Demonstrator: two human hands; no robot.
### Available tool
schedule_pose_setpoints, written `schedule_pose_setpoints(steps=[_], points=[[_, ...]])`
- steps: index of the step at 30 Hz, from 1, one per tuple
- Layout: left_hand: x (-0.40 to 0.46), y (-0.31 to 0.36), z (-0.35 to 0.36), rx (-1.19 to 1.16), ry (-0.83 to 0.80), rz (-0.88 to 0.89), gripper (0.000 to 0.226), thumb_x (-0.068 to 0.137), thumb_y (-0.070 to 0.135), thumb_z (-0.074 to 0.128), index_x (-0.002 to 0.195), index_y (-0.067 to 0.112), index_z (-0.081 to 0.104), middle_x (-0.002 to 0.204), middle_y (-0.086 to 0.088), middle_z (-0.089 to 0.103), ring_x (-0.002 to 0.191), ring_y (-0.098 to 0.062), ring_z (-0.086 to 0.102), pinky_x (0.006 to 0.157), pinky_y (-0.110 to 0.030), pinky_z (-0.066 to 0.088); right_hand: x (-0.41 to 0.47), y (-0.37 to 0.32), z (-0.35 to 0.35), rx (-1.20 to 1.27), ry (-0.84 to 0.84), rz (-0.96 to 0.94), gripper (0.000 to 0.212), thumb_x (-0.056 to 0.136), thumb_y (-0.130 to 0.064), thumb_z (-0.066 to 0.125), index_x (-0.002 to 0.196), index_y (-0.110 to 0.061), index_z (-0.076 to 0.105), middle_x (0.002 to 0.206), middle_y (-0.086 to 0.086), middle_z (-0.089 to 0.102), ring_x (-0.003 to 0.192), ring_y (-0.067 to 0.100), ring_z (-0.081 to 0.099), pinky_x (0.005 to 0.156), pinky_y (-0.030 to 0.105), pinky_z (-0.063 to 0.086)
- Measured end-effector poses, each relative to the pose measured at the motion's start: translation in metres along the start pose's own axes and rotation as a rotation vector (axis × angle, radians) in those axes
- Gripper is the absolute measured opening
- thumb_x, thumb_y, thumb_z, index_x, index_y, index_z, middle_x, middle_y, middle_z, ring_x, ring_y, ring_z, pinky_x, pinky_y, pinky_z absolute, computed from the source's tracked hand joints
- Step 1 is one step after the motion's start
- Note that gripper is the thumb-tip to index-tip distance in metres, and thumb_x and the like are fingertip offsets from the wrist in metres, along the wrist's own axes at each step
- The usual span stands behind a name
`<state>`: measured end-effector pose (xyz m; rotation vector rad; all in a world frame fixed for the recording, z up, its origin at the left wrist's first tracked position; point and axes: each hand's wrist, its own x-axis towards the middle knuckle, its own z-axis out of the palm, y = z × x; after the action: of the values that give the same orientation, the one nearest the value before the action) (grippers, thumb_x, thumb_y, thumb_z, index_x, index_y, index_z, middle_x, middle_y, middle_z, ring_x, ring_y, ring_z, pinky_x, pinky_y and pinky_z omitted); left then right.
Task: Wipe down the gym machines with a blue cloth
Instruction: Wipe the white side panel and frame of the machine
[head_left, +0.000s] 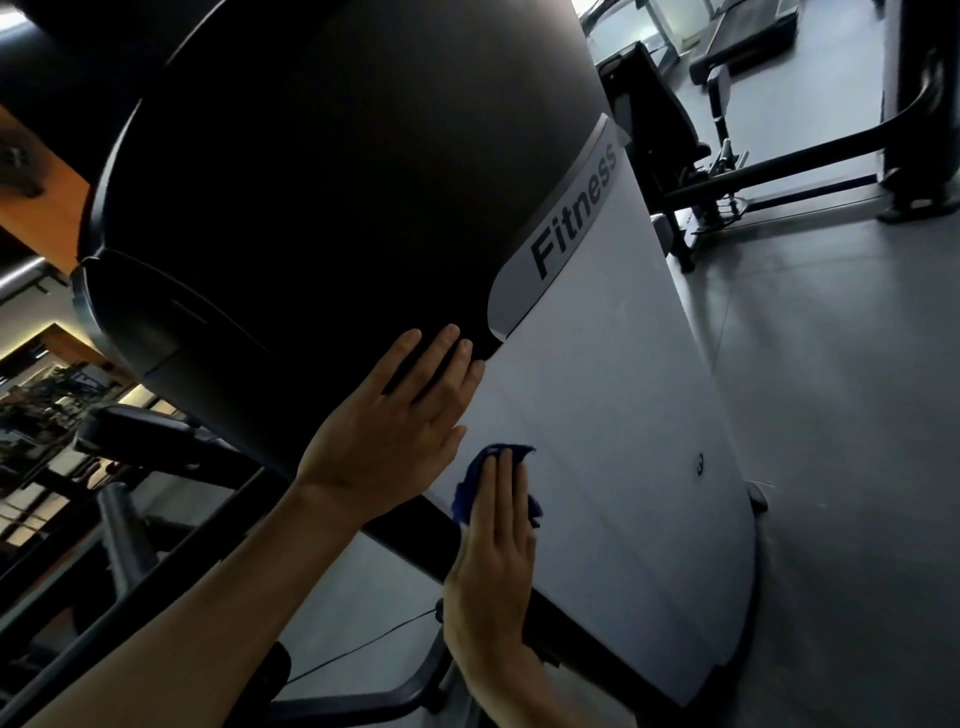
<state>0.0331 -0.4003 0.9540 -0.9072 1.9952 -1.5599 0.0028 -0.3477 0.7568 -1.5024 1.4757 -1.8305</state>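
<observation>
big gym machine (597, 415) with a white side panel (623, 493) and a black top part (337, 182). grey strip (566, 228) with the word "fitness" where black meets white.

blue cloth (470, 491) flat on the white panel, below the grey strip. right hand (491, 566) lying flat on top of the cloth, fingers (501, 478) straight and pressed close together, pushing the cloth onto the panel. bits of cloth peeking out past the fingertips and on both sides of the fingers; the rest hidden under the hand. not pinched, just pressed down.

left hand (395, 421) flat on the machine just above the cloth, not touching it. fingers (441, 358) a little spread, tips at the edge of the black part, near the low end of the grey strip.

grey floor (841, 415) past the white panel, with other black gym gear (670, 135) further off.
</observation>
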Motion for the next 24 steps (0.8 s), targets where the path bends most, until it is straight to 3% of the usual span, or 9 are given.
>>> schedule_pose_setpoints(steps=[3, 6, 8, 11, 15, 18, 20, 24], points=[[0.000, -0.001, 0.000, -0.006, 0.005, -0.007, 0.073, 0.110, 0.045, 0.032, 0.163, -0.003, 0.015, 0.167, -0.025, 0.024, 0.157, -0.041, 0.020, 0.128, -0.055, 0.019, 0.040, 0.029, -0.008, -0.016, -0.053, -0.035, 0.098, 0.075, 0.027, 0.051, 0.161, -0.010, 0.024, 0.169, 0.008, 0.022, 0.156, 0.024, 0.021, 0.128, 0.030, 0.015], [0.001, 0.000, 0.001, -0.005, 0.012, -0.007, 0.073, 0.110, 0.045, 0.032, 0.163, -0.003, 0.016, 0.166, -0.025, 0.026, 0.156, -0.041, 0.021, 0.128, -0.056, 0.019, 0.104, 0.053, -0.010, 0.093, 0.052, 0.241, 0.075, 0.094, 0.020, 0.045, 0.161, -0.011, 0.029, 0.168, 0.001, 0.025, 0.157, 0.016, 0.017, 0.126, 0.042, 0.028], [0.001, 0.000, 0.001, -0.007, 0.007, -0.006, 0.073, 0.110, 0.044, 0.031, 0.163, -0.003, 0.015, 0.167, -0.025, 0.025, 0.157, -0.041, 0.021, 0.128, -0.056, 0.020, 0.114, 0.049, -0.010, 0.162, 0.095, 0.350, 0.066, 0.101, 0.010, 0.043, 0.161, -0.014, 0.029, 0.168, 0.000, 0.026, 0.157, 0.013, 0.015, 0.125, 0.045, 0.027], [0.002, 0.001, 0.000, 0.001, 0.014, -0.012, 0.071, 0.111, 0.043, 0.029, 0.162, -0.003, 0.017, 0.166, -0.025, 0.027, 0.156, -0.041, 0.022, 0.128, -0.055, 0.021, 0.059, 0.028, -0.003, 0.123, 0.080, 0.264, 0.068, 0.101, 0.007, 0.048, 0.162, -0.011, 0.024, 0.170, 0.001, 0.021, 0.158, 0.017, 0.012, 0.127, 0.038, 0.018], [0.000, 0.000, 0.001, -0.010, -0.003, -0.008, 0.068, 0.112, 0.042, 0.024, 0.163, -0.003, 0.015, 0.167, -0.026, 0.024, 0.157, -0.041, 0.018, 0.128, -0.055, 0.019, -0.028, 0.012, 0.007, 0.022, -0.063, 0.146, 0.103, 0.087, 0.018, 0.062, 0.165, -0.015, 0.002, 0.173, 0.000, 0.003, 0.159, 0.024, 0.008, 0.127, 0.033, 0.010], [0.000, 0.000, 0.002, -0.014, 0.003, -0.003, 0.067, 0.113, 0.040, 0.020, 0.163, -0.003, 0.013, 0.168, -0.027, 0.021, 0.157, -0.042, 0.017, 0.128, -0.055, 0.019, -0.011, 0.030, 0.000, 0.032, -0.097, 0.103, 0.096, 0.081, 0.026, 0.051, 0.163, -0.006, 0.012, 0.172, 0.007, 0.011, 0.158, 0.025, 0.011, 0.128, 0.032, 0.012], [-0.001, 0.000, 0.003, -0.030, 0.011, -0.014, 0.066, 0.112, 0.040, 0.018, 0.163, -0.003, 0.014, 0.168, -0.026, 0.021, 0.157, -0.042, 0.018, 0.127, -0.055, 0.021, 0.024, 0.049, -0.007, 0.098, -0.066, 0.239, 0.086, 0.086, 0.028, 0.041, 0.162, -0.004, 0.018, 0.171, 0.008, 0.016, 0.158, 0.022, 0.014, 0.127, 0.037, 0.020], [0.002, 0.000, 0.000, -0.048, 0.016, -0.015, 0.069, 0.111, 0.041, 0.026, 0.162, -0.004, 0.016, 0.167, -0.026, 0.024, 0.157, -0.041, 0.021, 0.126, -0.055, 0.024, 0.099, 0.081, -0.011, 0.282, 0.007, 0.579, 0.067, 0.100, 0.015, 0.032, 0.161, -0.012, 0.028, 0.167, 0.002, 0.028, 0.155, 0.014, 0.020, 0.128, 0.040, 0.019]])
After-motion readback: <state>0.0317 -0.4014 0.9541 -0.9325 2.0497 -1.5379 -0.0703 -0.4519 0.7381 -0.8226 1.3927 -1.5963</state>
